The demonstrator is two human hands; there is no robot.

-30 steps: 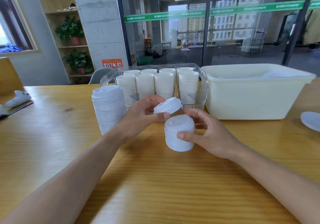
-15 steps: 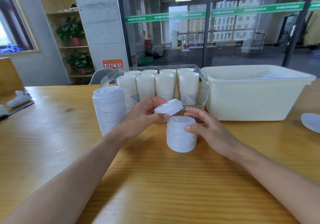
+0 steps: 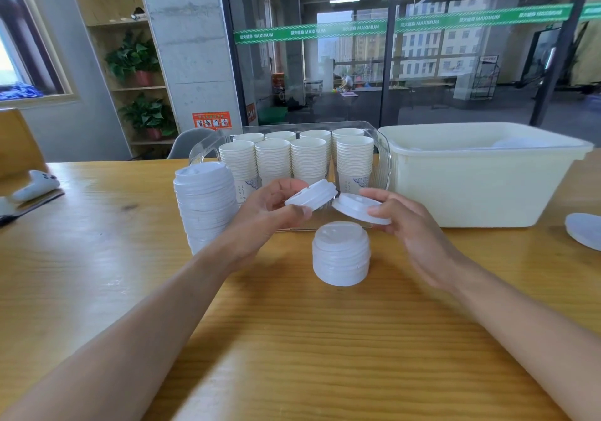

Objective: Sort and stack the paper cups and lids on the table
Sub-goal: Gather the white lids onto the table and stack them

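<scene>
- Below and between both grips sits the short stack, top flat.
- Left hand pinches a tilted lid.
- Right hand pinches another lid, seemingly nearer the stack.

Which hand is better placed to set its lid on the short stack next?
Probably the right hand: its lid hangs just above the short lid stack, while the left hand holds its lid higher and further left.

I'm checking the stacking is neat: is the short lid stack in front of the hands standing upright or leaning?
Upright. The short lid stack stands flat on the table, sides even, with neither hand touching it.
</scene>
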